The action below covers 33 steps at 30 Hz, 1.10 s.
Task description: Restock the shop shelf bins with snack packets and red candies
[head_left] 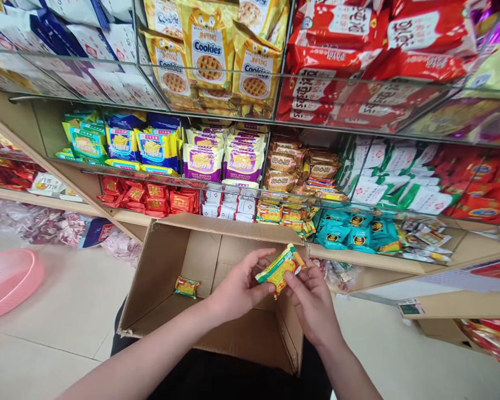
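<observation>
My left hand [238,289] and my right hand [312,300] together hold a small yellow, green and red snack packet [281,269] over an open cardboard box [158,266]. The left fingers pinch its left end, and the right fingers grip its lower right side. One more small packet of the same kind [186,286] lies inside the box, against its back left wall. The box rests in front of me, partly on my lap.
Glass-fronted shelf bins hold snacks: yellow cookie bags [208,50], red packs [358,39], purple soda biscuit packs [220,158], teal packets [354,233] and matching yellow-green packets [283,214]. A pink basket [6,280] sits on the tiled floor at left.
</observation>
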### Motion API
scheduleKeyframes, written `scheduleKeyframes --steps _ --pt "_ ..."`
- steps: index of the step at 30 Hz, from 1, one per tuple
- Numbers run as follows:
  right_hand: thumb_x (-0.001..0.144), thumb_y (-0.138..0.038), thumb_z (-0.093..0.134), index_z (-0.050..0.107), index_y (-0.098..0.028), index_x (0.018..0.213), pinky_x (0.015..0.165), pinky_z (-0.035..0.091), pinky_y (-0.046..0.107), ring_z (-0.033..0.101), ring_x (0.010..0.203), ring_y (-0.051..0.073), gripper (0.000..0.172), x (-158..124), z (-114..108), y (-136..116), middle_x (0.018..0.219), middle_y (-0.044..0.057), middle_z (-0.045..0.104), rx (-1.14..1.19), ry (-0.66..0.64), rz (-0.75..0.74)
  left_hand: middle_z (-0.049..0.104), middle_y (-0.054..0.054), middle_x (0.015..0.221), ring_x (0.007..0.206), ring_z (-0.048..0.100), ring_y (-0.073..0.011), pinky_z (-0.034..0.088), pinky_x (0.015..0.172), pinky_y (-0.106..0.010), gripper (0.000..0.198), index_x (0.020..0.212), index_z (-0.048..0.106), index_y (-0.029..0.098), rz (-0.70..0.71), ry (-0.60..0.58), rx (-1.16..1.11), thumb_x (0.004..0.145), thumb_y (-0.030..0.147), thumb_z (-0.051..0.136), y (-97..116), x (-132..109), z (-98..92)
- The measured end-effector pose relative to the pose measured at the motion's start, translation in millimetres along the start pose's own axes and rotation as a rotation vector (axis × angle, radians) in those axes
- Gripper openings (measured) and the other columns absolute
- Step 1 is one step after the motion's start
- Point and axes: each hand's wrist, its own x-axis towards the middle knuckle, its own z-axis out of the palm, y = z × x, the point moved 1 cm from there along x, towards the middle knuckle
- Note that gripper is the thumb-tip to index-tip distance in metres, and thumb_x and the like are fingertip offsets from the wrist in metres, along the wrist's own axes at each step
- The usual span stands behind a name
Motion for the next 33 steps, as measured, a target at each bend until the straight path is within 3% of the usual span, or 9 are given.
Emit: scheduleKeyframes --steps 3,6,10,13,18,22,25,28,33 --pt "0.071 -0.029 0.063 0.045 -0.025 0.106 0.077 0.047 0.034 0.058 0.089 0.018 0.039 -1.6 -0.7 -3.2 0.098 0.003 0.061 -0.14 -0.101 -0.032 0.054 -0.004 0.092 0.081 0.052 -0.0133 0.044 0.074 -0.029 0.06 0.123 0.036 0.024 -0.025 -0.012 0.055 0.07 0.022 0.064 3.1 2.1 -3.1" --pt "0.073 -0.027 0.061 0.041 -0.026 0.115 0.077 0.047 0.034 0.057 0.09 0.019 0.047 -6.5 3.3 -4.5 0.103 0.005 0.06 -0.272 -0.237 -0.049 0.057 -0.003 0.085 0.077 0.054 -0.0131 0.045 0.073 -0.03 0.043 0.11 0.049 0.02 -0.093 -0.002 0.03 0.07 0.028 0.064 2.5 7.0 -5.2" --pt "0.072 -0.027 0.061 0.04 -0.028 0.117 0.072 0.049 0.032 0.057 0.092 0.019 0.05 -11.6 6.4 -5.7 0.105 0.004 0.059 -0.292 -0.184 -0.076 0.06 -0.001 0.081 0.075 0.056 -0.0127 0.046 0.071 -0.027 0.029 0.09 0.052 0.019 -0.061 0.122 -0.042 0.068 0.033 0.064 1.5 9.8 -0.2" --pt "0.069 -0.031 0.063 0.05 -0.026 0.108 0.068 0.05 0.031 0.058 0.088 0.02 0.042 -3.1 -10.1 -13.9 0.105 0.005 0.061 -0.307 -0.076 -0.088 0.059 -0.003 0.085 0.075 0.056 -0.0133 0.046 0.068 -0.027 0.027 0.095 0.05 0.02 0.037 0.191 0.159 0.074 0.035 0.058 11.5 10.1 -8.3" --pt "0.066 -0.039 0.064 0.049 -0.022 0.113 0.052 0.046 0.027 0.057 0.065 0.015 0.053 54.2 -76.3 -22.4 0.097 0.005 0.063 -0.346 0.379 -0.167 0.061 -0.006 0.09 0.09 0.054 -0.0192 0.041 0.084 -0.033 0.023 0.09 0.058 0.018 0.24 0.343 1.018 0.078 0.035 0.049 37.4 26.6 -70.9" --pt "0.058 -0.039 0.067 0.05 -0.013 0.105 0.056 0.047 0.031 0.057 0.068 0.018 0.057 120.7 -103.7 -7.4 0.09 0.009 0.062 -0.464 0.376 -0.192 0.064 -0.007 0.092 0.087 0.057 -0.0207 0.042 0.078 -0.031 0.033 0.093 0.059 0.018 0.016 0.39 1.33 0.079 0.042 0.042 34.0 50.0 -113.8" --pt "0.059 -0.038 0.064 0.051 -0.014 0.101 0.065 0.047 0.036 0.057 0.073 0.02 0.05 162.3 -98.3 2.1 0.09 0.01 0.061 -0.629 0.254 -0.332 0.065 -0.005 0.093 0.081 0.06 -0.0207 0.042 0.067 -0.028 0.037 0.096 0.06 0.022 -0.184 0.391 1.445 0.081 0.046 0.036 24.9 57.2 -118.7" --pt "0.066 -0.037 0.057 0.052 -0.016 0.098 0.07 0.045 0.038 0.057 0.075 0.02 0.038 190.1 -87.1 7.3 0.091 0.01 0.062 -0.763 0.193 -0.45 0.066 -0.004 0.094 0.081 0.06 -0.0203 0.04 0.061 -0.026 0.038 0.096 0.06 0.024 -0.242 0.393 1.53 0.083 0.044 0.03 20.9 55.1 -112.3" --pt "0.069 -0.039 0.055 0.046 -0.017 0.09 0.062 0.046 0.034 0.058 0.069 0.02 0.032 206.6 -76.1 18.0 0.08 0.008 0.062 -0.774 0.376 -0.512 0.067 -0.005 0.09 0.079 0.061 -0.0205 0.038 0.059 -0.026 0.041 0.091 0.061 0.023 -0.243 0.401 1.584 0.085 0.042 0.025 20.4 51.3 -107.9"
